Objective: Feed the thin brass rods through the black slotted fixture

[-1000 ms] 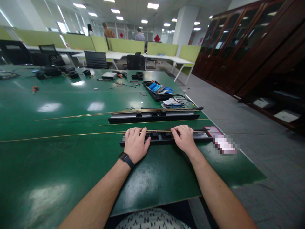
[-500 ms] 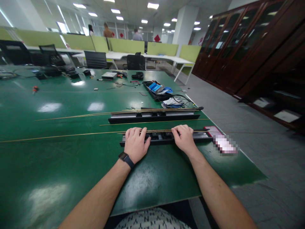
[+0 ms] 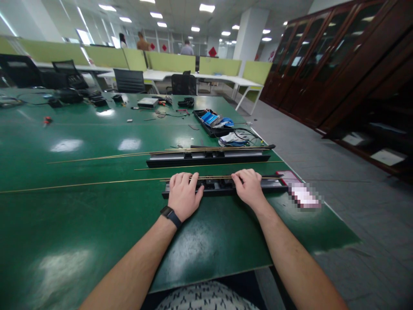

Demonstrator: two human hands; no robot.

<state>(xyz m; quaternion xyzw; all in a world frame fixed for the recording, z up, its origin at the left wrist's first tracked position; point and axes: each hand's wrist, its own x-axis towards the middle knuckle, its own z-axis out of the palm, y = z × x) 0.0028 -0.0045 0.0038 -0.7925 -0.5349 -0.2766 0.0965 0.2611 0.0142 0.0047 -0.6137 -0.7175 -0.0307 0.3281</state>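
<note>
A long black and silver rail (image 3: 274,184) lies across the green table in front of me, with thin brass-coloured rods (image 3: 214,177) running along its far edge. My left hand (image 3: 184,196) lies over its left part, fingers bent over the far edge and thumb at the near side; the fingertips are hidden. At the right part, my right hand (image 3: 248,187) is closed, with thumb and forefinger pinching at the rods. Black blocks (image 3: 227,184) sit in the rail's channel between my hands. One long rod (image 3: 80,184) sticks out far to the left.
A second rail (image 3: 206,161) with rods on top lies beyond, and a single rod (image 3: 180,166) between the two. A phone-like object (image 3: 290,177) is at the right end. Farther back are a glove (image 3: 234,138), a black tray (image 3: 201,122) and the table's right edge.
</note>
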